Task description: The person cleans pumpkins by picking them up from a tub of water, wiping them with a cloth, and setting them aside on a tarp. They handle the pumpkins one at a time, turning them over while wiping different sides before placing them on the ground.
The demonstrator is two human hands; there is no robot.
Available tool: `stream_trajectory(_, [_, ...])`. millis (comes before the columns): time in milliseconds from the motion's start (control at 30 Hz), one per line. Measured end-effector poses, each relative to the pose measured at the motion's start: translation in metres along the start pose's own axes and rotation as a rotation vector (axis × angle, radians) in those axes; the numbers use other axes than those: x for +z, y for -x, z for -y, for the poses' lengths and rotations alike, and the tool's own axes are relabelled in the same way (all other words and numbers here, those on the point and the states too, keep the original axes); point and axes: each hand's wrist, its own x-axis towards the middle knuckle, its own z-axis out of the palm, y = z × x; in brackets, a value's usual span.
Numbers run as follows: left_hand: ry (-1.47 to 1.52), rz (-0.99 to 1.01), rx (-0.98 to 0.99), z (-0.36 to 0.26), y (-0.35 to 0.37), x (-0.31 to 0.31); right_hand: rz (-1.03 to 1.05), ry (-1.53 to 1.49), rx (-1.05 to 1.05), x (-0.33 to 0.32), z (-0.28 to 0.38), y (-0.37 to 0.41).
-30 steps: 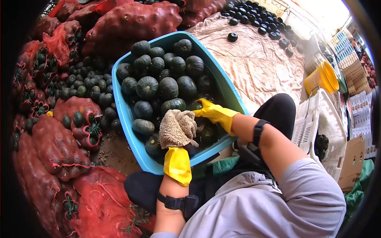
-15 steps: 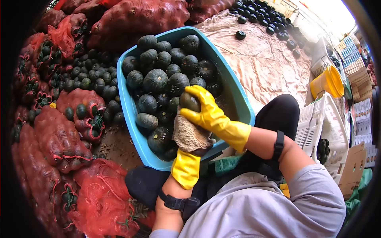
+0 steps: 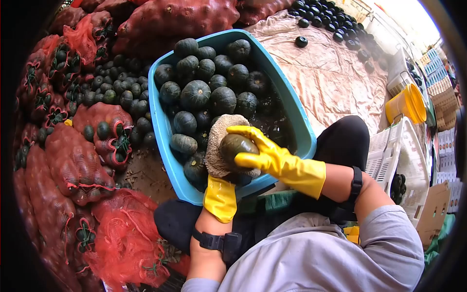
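Observation:
A dark green pumpkin (image 3: 235, 150) is held between my two hands over the near end of a blue tub (image 3: 156, 117). My left hand (image 3: 220, 192), in a yellow rubber glove, is inside a rough beige cloth mitt (image 3: 220, 131) that cups the pumpkin from below and the left. The mitt hides its fingers. My right hand (image 3: 272, 158), in another yellow glove, grips the pumpkin from the right with thumb and fingers apart around it. Several wet pumpkins (image 3: 195, 95) fill the left and far parts of the tub, and dark water shows at its right.
Red mesh sacks (image 3: 78, 160) and loose small pumpkins (image 3: 121, 87) crowd the left. A pinkish sheet (image 3: 335, 78) with dark pumpkins (image 3: 335, 22) lies beyond the tub. At the right stand a yellow bucket (image 3: 406, 104) and white crates (image 3: 404, 155).
Both hands have drawn the pumpkin down toward me. The mitt has come up behind it and more of the pumpkin now shows. The whole view has shifted slightly.

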Motion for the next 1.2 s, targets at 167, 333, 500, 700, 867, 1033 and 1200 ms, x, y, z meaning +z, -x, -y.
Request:
stream_trajectory(167, [-0.699,-0.161,0.259,0.012,0.002,-0.004,-0.303,0.547,-0.318,0.018,0.002,-0.014])
stream_trajectory(333, [-0.626,-0.091,0.277,0.028,0.011,-0.026,-0.14,-0.627,0.416,0.012,0.023,-0.009])
stream_trajectory(500, [-0.603,-0.256,0.263,-0.009,0.016,0.003,-0.173,0.11,0.037,-0.002,-0.013,-0.02])
stream_trajectory(700, [-0.665,-0.18,0.269,-0.001,0.01,-0.033,0.176,-0.189,0.323,-0.017,0.017,-0.026])
stream_trajectory(867, [-0.481,-0.363,0.162,-0.011,0.019,0.001,-0.169,0.135,0.164,0.007,-0.019,-0.015])
stream_trajectory(1033, [-0.618,-0.193,0.202,-0.001,0.012,-0.05,0.114,0.175,0.167,-0.005,0.012,-0.016])
stream_trajectory(1200, [-0.146,-0.337,-0.039,-0.015,0.013,0.003,-0.254,-0.604,0.406,0.02,-0.02,-0.014])
